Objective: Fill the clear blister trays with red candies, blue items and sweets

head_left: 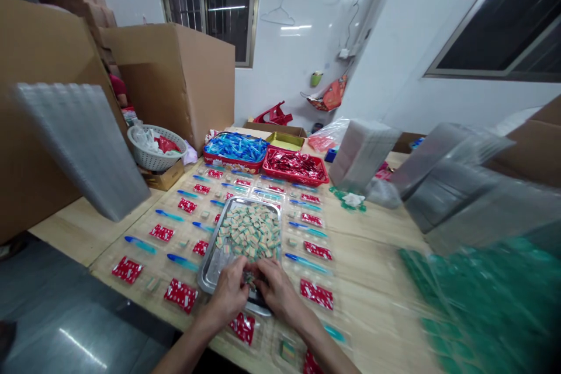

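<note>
A metal tray [212,257] holds a heap of small layered sponge pieces [250,228], beige and green. Over its near end my left hand [232,283] and my right hand [274,283] meet, fingers pinched together around a few sponge pieces [249,278]. Which hand grips which piece is partly hidden by the fingers. Around and under the tray lie clear plastic blister trays, with blue pens [307,263], red dotted packets [316,293] and sponge pieces in their hollows. One sponge piece [287,352] sits in a hollow near the front edge.
Behind stand a red tray of blue pens [236,147], a red basket of red packets [294,166] and a yellow tin [284,141]. Stacked clear trays [363,155] rise at right, near green plastic trays [495,304]. At left are a white basket [153,158] and cardboard boxes [205,82].
</note>
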Demonstrator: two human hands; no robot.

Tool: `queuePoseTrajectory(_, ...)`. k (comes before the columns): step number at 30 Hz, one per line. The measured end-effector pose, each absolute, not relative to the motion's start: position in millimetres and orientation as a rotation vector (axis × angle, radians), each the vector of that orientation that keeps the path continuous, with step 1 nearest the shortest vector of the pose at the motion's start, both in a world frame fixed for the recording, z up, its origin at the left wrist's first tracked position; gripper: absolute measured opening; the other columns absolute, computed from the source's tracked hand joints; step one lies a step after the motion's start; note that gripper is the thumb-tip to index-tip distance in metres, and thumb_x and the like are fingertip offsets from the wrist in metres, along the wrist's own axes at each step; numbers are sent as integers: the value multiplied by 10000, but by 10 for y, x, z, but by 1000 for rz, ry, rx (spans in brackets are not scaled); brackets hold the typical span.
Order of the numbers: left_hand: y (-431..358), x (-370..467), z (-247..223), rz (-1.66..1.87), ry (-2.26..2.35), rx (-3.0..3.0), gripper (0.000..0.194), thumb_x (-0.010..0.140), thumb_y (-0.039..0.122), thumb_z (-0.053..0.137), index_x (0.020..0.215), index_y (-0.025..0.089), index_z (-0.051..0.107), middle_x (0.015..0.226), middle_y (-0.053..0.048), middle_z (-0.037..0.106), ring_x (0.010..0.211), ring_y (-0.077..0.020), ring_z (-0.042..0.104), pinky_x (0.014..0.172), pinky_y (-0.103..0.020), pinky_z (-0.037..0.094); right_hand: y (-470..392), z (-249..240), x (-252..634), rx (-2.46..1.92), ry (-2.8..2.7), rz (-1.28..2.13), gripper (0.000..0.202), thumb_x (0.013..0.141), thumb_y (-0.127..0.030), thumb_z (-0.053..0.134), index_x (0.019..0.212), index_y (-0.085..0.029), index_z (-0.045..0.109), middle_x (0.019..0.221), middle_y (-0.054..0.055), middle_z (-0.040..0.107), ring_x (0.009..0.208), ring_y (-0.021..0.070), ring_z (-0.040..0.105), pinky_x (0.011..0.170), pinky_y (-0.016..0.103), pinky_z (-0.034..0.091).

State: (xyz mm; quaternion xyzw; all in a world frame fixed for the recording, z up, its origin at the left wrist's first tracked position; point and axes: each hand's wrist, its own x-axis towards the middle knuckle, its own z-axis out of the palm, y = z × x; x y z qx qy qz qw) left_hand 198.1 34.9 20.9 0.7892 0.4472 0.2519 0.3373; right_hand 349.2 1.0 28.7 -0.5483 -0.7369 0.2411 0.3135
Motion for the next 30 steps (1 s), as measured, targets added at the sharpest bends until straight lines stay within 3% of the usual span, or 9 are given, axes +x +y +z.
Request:
queuePoseTrajectory(4, 349, 1960, 212, 587, 1106, 2043, 392, 586, -17, 444, 910, 177, 548, 788, -23, 631, 721, -175, 572, 645, -272, 387, -47, 339, 3478, -1451, -1934, 677, 192, 701, -28, 466, 792, -186, 524, 818, 26, 587, 830, 189, 521, 783, 314, 373)
queuePoseTrajectory(9, 333, 1957, 215, 586, 1044, 2027, 443, 599, -4, 438, 971, 179, 593, 895, -43, 672, 772, -180, 596, 690, -279, 413, -96, 374, 3482, -1520, -1978, 651, 326, 645, -48, 504, 935, -185, 563, 921, 41, 605, 886, 209, 532, 823, 344, 353)
queuePoseTrajectory(14, 325, 1960, 213, 548, 1105, 2056, 450, 587, 15, 467, 990, 164, 602, 814, -35, 647, 708, -178, 567, 653, -282, 403, -68, 276, 3471, -1551, -1934, 685, 392, 623, -1, 459, 943, -191, 584, 909, 37, 620, 872, 195, 539, 785, 308, 363)
queuePoseTrajectory(19, 337, 1963, 230, 536, 1101, 2016, 426, 582, 22, 481, 970, 157, 594, 778, -24, 630, 678, -167, 565, 610, -265, 396, -56, 229, 3460, -1598, -1904, 703, 325, 633, -15, 483, 889, -185, 591, 864, 34, 616, 824, 194, 536, 741, 293, 370)
queuePoseTrajectory(30, 304, 1969, 229, 569, 1070, 2030, 459, 623, 14, 466, 1032, 180, 589, 852, -28, 668, 776, -184, 616, 689, -276, 448, -114, 300, 3478, -1655, -1929, 619, 219, 656, -48, 462, 781, -195, 565, 747, 14, 623, 763, 188, 549, 732, 292, 368)
